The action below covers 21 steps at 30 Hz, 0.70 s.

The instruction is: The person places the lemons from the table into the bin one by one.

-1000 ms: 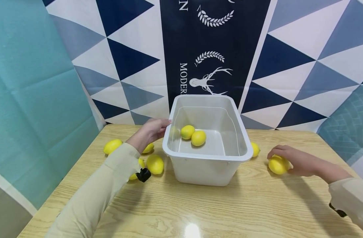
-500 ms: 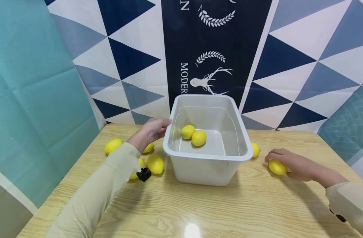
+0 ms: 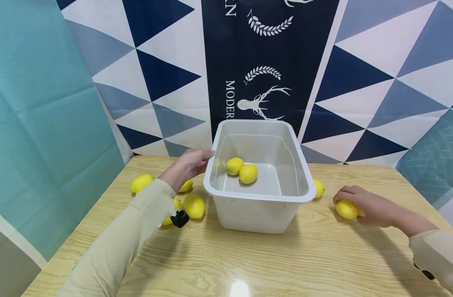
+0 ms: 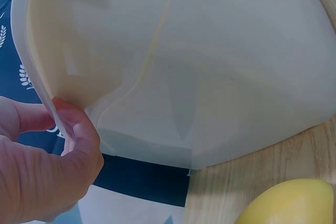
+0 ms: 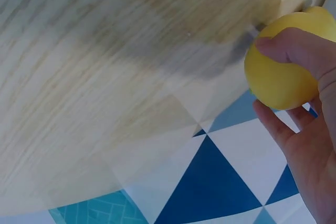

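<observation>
Held lemon (image 3: 347,209) yellow, smooth, rounded; right side of wooden table (image 3: 248,255), apart from off-white bin (image 3: 254,212); right hand (image 3: 374,206) grips it, table contact unclear. Left hand (image 3: 191,163) pinches bin's rim. Head view only: two lemons (image 3: 248,173) inside bin; left wrist catches one loose lemon (image 4: 291,203). Nub (image 5: 317,12) on held lemon's end: right wrist only

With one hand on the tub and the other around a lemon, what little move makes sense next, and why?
I'd probably raise the lemon and carry it over the tub. The right hand has a hold on it, the left hand grips the tub's rim, and two other lemons lie inside.
</observation>
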Tool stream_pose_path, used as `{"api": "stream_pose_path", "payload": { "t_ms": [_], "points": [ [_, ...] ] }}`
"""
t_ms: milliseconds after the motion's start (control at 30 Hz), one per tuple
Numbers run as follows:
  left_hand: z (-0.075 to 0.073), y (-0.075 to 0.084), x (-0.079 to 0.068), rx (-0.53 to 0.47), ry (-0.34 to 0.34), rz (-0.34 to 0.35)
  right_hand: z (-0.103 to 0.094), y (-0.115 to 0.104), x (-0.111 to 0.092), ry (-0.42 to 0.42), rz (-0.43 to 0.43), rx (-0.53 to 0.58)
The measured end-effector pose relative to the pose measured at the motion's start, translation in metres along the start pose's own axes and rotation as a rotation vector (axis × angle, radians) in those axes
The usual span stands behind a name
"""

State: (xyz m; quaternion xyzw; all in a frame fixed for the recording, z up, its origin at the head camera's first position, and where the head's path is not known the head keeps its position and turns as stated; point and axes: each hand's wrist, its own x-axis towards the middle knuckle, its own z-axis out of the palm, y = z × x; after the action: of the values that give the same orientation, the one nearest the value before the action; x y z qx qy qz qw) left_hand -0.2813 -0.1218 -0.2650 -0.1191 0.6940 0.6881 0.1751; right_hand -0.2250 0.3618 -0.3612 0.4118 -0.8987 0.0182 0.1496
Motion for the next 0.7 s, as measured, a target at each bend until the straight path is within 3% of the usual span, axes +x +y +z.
{"api": "stream_pose_path", "payload": {
  "t_ms": [700],
  "points": [
    [-0.001, -0.001, 0.0, -0.012, -0.003, 0.006, -0.025, 0.0, 0.017, -0.007, -0.009, -0.042]
  ]
}}
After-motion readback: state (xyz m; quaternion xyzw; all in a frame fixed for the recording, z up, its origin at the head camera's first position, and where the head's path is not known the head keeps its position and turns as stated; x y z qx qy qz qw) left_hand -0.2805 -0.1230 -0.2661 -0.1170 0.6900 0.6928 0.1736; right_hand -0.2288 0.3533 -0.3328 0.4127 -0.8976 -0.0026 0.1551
